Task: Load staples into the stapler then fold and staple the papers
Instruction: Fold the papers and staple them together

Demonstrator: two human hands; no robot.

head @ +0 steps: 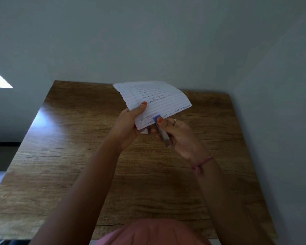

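A folded sheet of lined paper (159, 99) with handwriting is held up above the wooden table (69, 156). My left hand (129, 128) grips its lower left edge, thumb on top. My right hand (177, 137) holds a small blue and silver stapler (162, 131), whose blue nose sits over the paper's lower edge with my thumb pressing on it. A small white and purple staple box (145, 131) peeks out on the table just below the paper, mostly hidden by my hands.
The table stands against a grey wall (166, 41) at the back and right. Its left edge drops to the floor. Pink clothing (148, 234) shows at the bottom of the view.
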